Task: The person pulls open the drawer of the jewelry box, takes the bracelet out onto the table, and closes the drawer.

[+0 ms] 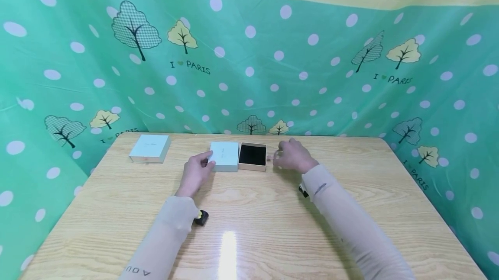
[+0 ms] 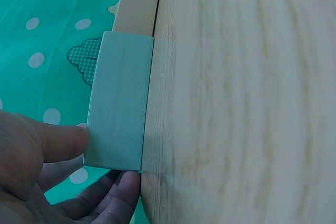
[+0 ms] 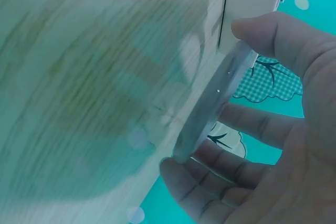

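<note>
On the table, my left hand (image 1: 193, 174) grips the left end of a light blue box sleeve (image 1: 224, 156) between thumb and fingers. Against the sleeve's right side lies its slid-out drawer (image 1: 252, 168), tan-walled with a black lining (image 1: 252, 155). To the right of this drawer is my right hand (image 1: 294, 155). In the right wrist view its thumb and fingertips hold a glossy, pale grey curved band (image 3: 212, 106) edge-on, close by the drawer's end (image 3: 252, 9); I cannot tell what kind of thing the band is.
A second light blue box (image 1: 150, 147), closed, stands at the table's back left. The wood-grain table (image 1: 257, 219) reaches back to a green dotted curtain (image 1: 249, 55). Each wrist carries a small black camera.
</note>
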`<act>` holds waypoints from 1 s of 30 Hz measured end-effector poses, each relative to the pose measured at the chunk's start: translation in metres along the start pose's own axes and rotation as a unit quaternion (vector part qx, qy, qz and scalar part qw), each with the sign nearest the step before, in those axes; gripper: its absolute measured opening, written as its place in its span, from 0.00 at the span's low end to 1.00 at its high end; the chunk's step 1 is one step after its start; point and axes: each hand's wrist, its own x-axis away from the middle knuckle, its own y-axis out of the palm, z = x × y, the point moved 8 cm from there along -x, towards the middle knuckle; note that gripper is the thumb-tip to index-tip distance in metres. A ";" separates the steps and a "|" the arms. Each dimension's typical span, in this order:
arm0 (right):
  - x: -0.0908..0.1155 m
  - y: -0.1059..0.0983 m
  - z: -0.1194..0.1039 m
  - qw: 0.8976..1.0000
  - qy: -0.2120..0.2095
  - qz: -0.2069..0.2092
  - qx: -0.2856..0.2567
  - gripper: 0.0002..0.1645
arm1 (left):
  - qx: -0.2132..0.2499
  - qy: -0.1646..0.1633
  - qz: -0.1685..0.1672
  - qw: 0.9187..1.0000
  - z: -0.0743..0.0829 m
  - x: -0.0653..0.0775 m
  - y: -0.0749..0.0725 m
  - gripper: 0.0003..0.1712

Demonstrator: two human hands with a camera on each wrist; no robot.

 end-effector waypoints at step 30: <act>-0.001 0.010 0.010 0.999 0.023 -0.030 0.005 0.37 | 0.001 0.004 0.006 1.000 -0.001 0.000 0.000 0.26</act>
